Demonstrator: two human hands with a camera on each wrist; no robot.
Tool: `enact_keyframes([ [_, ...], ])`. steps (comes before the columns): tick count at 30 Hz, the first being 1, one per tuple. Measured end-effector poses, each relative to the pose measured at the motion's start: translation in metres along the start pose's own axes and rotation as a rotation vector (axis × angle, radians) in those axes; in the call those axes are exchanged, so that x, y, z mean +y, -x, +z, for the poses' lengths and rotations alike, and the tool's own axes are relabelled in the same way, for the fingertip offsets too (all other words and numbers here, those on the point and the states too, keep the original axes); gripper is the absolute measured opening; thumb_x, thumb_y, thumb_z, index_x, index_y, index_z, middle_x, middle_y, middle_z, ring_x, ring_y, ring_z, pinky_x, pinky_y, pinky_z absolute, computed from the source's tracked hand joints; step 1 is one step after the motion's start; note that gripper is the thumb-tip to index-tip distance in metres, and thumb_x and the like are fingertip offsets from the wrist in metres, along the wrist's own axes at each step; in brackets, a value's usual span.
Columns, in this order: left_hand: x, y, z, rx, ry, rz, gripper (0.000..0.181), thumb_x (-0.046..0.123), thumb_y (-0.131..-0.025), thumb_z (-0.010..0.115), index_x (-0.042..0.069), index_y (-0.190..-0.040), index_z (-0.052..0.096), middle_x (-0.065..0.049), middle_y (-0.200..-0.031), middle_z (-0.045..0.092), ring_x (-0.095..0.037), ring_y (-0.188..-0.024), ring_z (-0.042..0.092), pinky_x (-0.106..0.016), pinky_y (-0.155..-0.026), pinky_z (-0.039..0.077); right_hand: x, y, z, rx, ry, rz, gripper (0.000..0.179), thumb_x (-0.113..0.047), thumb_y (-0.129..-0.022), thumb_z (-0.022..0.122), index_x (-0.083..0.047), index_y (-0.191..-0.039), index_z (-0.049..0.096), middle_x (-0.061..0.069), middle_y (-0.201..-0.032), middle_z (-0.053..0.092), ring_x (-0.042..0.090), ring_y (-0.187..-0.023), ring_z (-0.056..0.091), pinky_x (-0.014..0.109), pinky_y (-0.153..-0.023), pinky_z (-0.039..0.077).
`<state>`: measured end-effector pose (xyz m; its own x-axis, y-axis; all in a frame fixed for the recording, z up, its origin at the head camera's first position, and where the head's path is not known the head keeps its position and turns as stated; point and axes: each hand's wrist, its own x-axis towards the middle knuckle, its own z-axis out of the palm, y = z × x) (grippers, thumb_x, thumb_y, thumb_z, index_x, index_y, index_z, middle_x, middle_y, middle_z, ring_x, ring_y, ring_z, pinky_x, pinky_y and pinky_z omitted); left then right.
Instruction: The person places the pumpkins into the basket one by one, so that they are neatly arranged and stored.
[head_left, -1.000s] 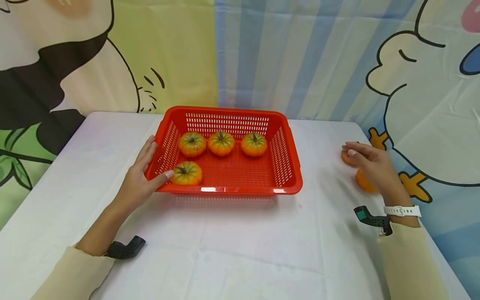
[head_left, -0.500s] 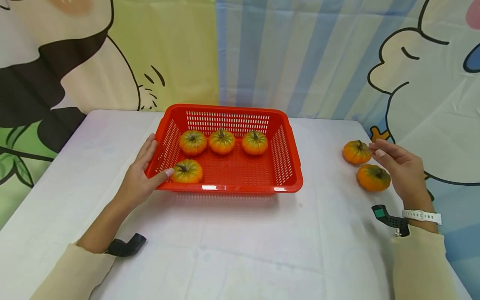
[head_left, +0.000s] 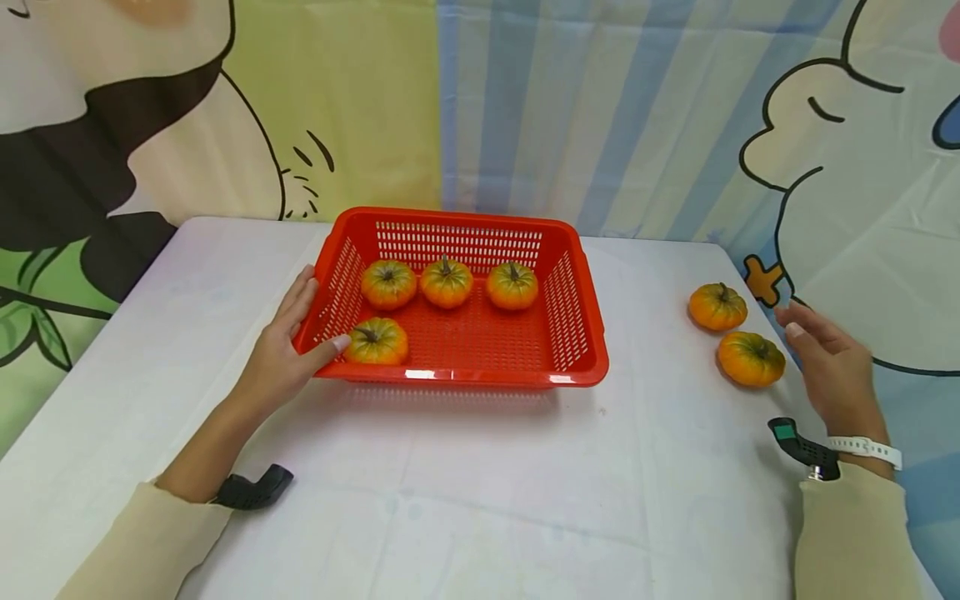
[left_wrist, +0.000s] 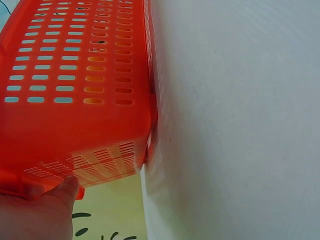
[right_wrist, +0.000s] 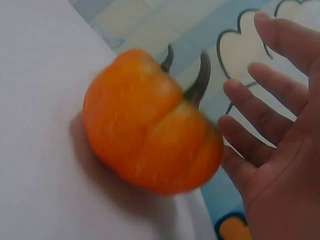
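My left hand [head_left: 283, 340] grips the left side of a red plastic basket [head_left: 480, 377], its thumb over the rim and its fingers along the outside. Several small orange-green pumpkins sit in the basket: three in a row at the back, among them a pumpkin [head_left: 512, 286] on the right, and one pumpkin [head_left: 377, 342] at the front left near my thumb. My right hand [head_left: 838, 367] is empty with loose fingers, just right of two more pumpkins on the table, a nearer pumpkin [head_left: 751, 359] and a farther pumpkin [head_left: 717, 307]. In the right wrist view the nearer pumpkin [right_wrist: 145, 130] largely hides the other.
A white cloth covers the table [head_left: 465, 492]. Behind it hangs a printed cartoon curtain [head_left: 540, 108], which also runs down the right side. Each wrist wears a black camera mount, such as the left mount [head_left: 253, 487]; a white band [head_left: 865, 451] circles the right wrist.
My right hand has drawn back to the right and toward me, off the two pumpkins, which now show fully. My left hand stays on the basket.
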<state>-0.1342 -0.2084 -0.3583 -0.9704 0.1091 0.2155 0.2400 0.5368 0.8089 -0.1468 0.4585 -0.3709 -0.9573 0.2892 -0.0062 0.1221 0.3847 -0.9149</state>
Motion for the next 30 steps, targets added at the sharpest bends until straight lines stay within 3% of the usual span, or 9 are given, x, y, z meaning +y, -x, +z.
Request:
enact_keyframes([
  [6,0.001,0.001,0.000,0.003,-0.009,0.007,0.085,0.024,-0.089,0.069,0.012,-0.156,0.017,0.004,-0.162,0.010,-0.023,-0.146,0.017,-0.056,-0.094,0.043,0.023,-0.005,-0.009,-0.158,-0.458,0.102,0.060,-0.026,-0.096,0.061,-0.022,-0.151,0.038,-0.002,-0.151,0.034,0.006,-0.131,0.034,0.029,-0.115,0.006],
  [9,0.002,0.001,0.000,0.005,-0.011,0.010,0.085,0.024,-0.090,0.069,0.012,-0.156,0.017,0.003,-0.162,0.010,-0.023,-0.146,0.016,-0.056,-0.094,0.042,0.027,-0.007,-0.012,-0.173,-0.543,0.147,0.060,-0.020,-0.095,0.064,-0.022,-0.150,0.041,-0.009,-0.145,0.041,-0.001,-0.117,0.045,0.020,-0.109,0.030],
  [10,0.002,0.001,0.001,0.005,-0.011,0.010,0.085,0.024,-0.089,0.069,0.012,-0.156,0.017,0.003,-0.162,0.010,-0.022,-0.146,0.016,-0.056,-0.094,0.042,0.028,-0.006,-0.013,-0.185,-0.545,0.157,0.059,-0.018,-0.095,0.064,-0.023,-0.150,0.041,-0.010,-0.143,0.043,-0.002,-0.114,0.047,0.017,-0.103,0.037],
  [14,0.003,0.002,0.000,0.006,-0.009,0.003,0.085,0.025,-0.090,0.069,0.013,-0.156,0.017,0.004,-0.162,0.010,-0.022,-0.146,0.015,-0.057,-0.094,0.042,0.029,-0.005,-0.017,-0.276,-0.536,0.193,0.060,-0.016,-0.099,0.058,-0.024,-0.153,0.033,-0.015,-0.138,0.046,-0.003,-0.118,0.042,0.015,-0.102,0.037],
  [17,0.003,0.002,0.000,0.005,-0.005,-0.002,0.085,0.025,-0.090,0.068,0.013,-0.156,0.017,0.005,-0.162,0.010,-0.022,-0.146,0.016,-0.057,-0.094,0.042,0.030,-0.004,-0.020,-0.353,-0.517,0.202,0.061,-0.014,-0.101,0.052,-0.024,-0.155,0.025,-0.015,-0.151,0.033,-0.004,-0.119,0.038,0.015,-0.102,0.035],
  [20,0.003,0.002,0.001,0.006,-0.007,-0.001,0.085,0.025,-0.090,0.068,0.013,-0.156,0.017,0.005,-0.162,0.010,-0.022,-0.146,0.015,-0.056,-0.094,0.042,0.030,-0.003,-0.022,-0.388,-0.468,0.203,0.061,-0.012,-0.102,0.050,-0.026,-0.156,0.023,-0.015,-0.159,0.011,-0.004,-0.113,0.036,0.009,-0.084,0.045],
  [23,0.003,0.002,0.001,0.006,-0.010,-0.004,0.085,0.025,-0.090,0.068,0.013,-0.156,0.017,0.005,-0.162,0.010,-0.022,-0.146,0.015,-0.056,-0.094,0.042,0.030,-0.004,-0.022,-0.397,-0.418,0.220,0.064,-0.012,-0.102,0.051,-0.028,-0.156,0.022,-0.013,-0.160,0.003,-0.002,-0.115,0.031,0.008,-0.085,0.044],
  [27,0.003,0.001,0.000,0.004,-0.009,-0.010,0.085,0.025,-0.090,0.068,0.014,-0.156,0.016,0.005,-0.162,0.009,-0.022,-0.146,0.015,-0.056,-0.094,0.043,0.029,-0.006,-0.020,-0.406,-0.341,0.247,0.065,-0.018,-0.101,0.054,-0.030,-0.156,0.021,-0.015,-0.160,-0.001,0.006,-0.133,0.018,0.020,-0.110,0.026],
  [30,0.003,0.001,0.000,0.004,-0.004,-0.015,0.085,0.025,-0.090,0.068,0.015,-0.156,0.016,0.005,-0.162,0.009,-0.023,-0.146,0.015,-0.055,-0.093,0.043,0.028,-0.009,-0.018,-0.423,-0.303,0.258,0.067,-0.024,-0.101,0.054,-0.029,-0.157,0.018,-0.016,-0.160,-0.002,0.007,-0.140,0.007,0.032,-0.114,0.003],
])
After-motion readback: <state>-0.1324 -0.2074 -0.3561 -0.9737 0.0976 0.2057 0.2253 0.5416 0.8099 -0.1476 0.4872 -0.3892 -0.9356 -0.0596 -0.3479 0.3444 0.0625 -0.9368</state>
